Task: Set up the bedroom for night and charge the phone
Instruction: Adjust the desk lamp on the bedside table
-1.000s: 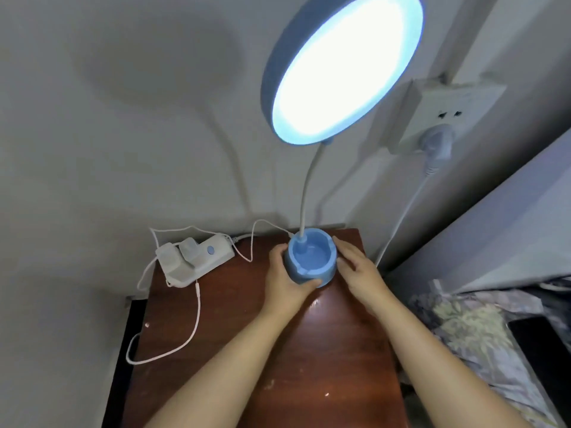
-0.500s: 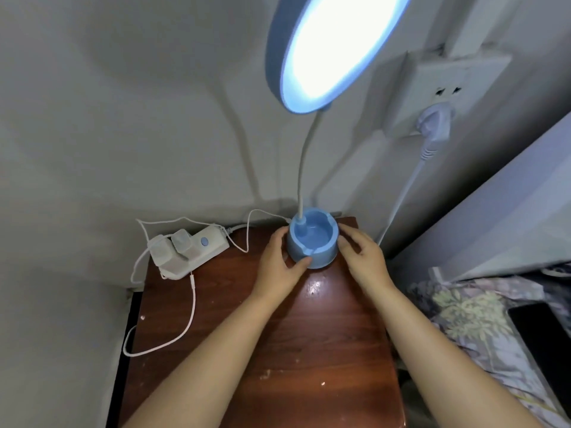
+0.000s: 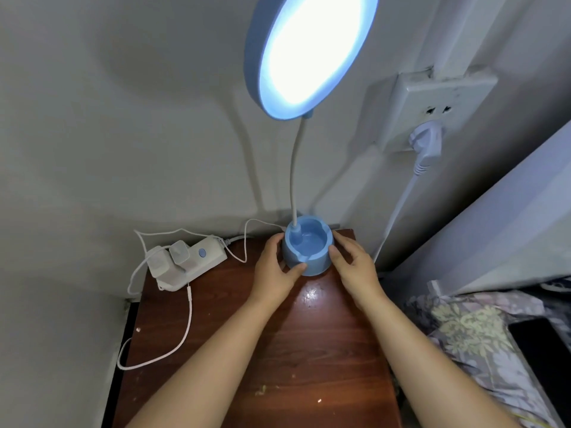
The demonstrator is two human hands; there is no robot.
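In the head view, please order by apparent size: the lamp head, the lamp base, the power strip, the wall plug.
1. Lamp head, though nearest the camera, so enlarged.
2. Power strip.
3. Lamp base, only slightly smaller than the strip.
4. Wall plug.

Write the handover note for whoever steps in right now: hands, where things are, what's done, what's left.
Left hand and right hand: both cupped around the blue lamp base at the back edge of the nightstand.
Lamp head is lit.
Power strip sits back left, white charging cable trailing off the left edge.
A dark slab, possibly the phone, lies on the bed, not plugged in.
Left: connect the phone.
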